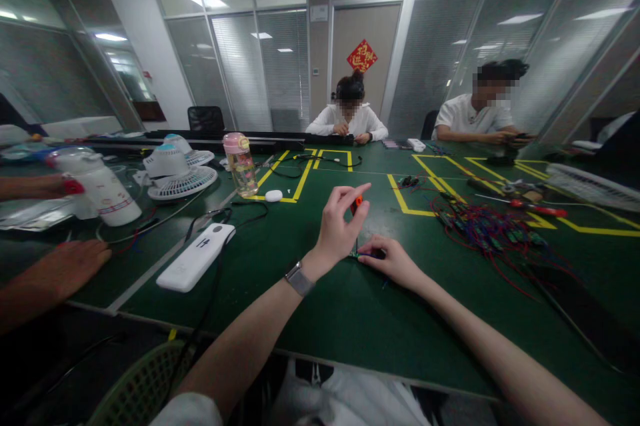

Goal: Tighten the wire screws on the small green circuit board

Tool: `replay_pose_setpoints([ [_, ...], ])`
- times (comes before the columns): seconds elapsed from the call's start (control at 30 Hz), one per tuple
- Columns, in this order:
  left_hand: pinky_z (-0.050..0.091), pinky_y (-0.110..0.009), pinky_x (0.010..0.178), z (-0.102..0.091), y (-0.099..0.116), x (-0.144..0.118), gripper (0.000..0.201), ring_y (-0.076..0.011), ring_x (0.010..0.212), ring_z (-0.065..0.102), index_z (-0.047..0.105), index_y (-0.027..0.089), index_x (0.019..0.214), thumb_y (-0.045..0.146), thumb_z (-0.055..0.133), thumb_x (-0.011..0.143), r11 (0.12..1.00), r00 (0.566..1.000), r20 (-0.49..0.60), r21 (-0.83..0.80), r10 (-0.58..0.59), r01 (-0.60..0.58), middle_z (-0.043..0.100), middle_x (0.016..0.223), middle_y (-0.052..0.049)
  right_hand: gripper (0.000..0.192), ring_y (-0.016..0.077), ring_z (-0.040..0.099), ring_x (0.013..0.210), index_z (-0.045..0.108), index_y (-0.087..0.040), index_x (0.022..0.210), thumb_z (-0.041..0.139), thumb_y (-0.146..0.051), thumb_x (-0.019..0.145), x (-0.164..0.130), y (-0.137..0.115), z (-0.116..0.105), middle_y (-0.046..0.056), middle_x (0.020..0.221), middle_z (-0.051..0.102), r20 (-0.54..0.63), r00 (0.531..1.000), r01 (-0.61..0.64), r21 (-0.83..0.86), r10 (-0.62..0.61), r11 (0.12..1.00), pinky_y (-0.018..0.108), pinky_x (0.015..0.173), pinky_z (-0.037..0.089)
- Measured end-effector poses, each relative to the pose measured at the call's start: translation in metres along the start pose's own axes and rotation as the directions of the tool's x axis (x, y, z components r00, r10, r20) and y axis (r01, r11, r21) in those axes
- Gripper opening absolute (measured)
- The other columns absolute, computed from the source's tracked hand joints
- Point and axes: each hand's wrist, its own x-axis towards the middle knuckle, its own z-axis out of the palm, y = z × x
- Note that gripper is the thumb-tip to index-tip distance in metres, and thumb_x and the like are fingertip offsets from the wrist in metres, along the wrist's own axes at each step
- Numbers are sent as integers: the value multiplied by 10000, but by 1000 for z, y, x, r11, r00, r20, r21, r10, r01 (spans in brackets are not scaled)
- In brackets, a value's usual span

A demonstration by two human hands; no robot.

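My left hand (334, 225), with a watch at the wrist, is closed around an upright screwdriver (359, 201) with an orange-red and black handle. Its thin dark shaft points down at a small green circuit board (354, 255) on the table. Whether the tip touches the board is too small to tell. The fingertips of my right hand (393, 261) pinch the board's edge and dark wires, low over the green tabletop (330, 306).
To the right lies a tangled pile of wired boards (500, 226) beside a red-handled screwdriver (545, 209). A white rectangular device (197, 259), a bottle (241, 166) and a fan (183, 183) stand left. Another person's hand (75, 266) rests far left; two people sit opposite.
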Motion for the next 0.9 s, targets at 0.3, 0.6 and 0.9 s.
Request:
replay_pose_setpoints([
  [0.3,494,-297,821,4,-3,-3,256,-160,878,600,612,197,1134,184,589,880,1000,998,-58,11,-28,29,628,974,-46,176,189,576,738,751,-167,876,666,-291,782,0,0,0,46,781,616,2,1000,-5,4,5,1000,309,694,440],
  [0.6,487,-301,860,3,-1,-2,317,-153,962,605,559,204,1240,150,435,953,997,1000,-10,-73,-19,19,627,1095,-68,180,191,575,738,751,-165,869,669,-298,780,0,0,0,50,786,617,1,1000,-3,21,3,1000,312,694,444],
  [0.9,480,-290,848,2,-1,-2,269,-149,926,571,611,223,1183,223,493,941,1000,999,-39,-7,-13,12,577,1002,-49,178,176,558,708,755,-178,869,674,-308,777,0,1,0,43,773,621,-7,1000,9,5,-9,1000,299,672,440],
])
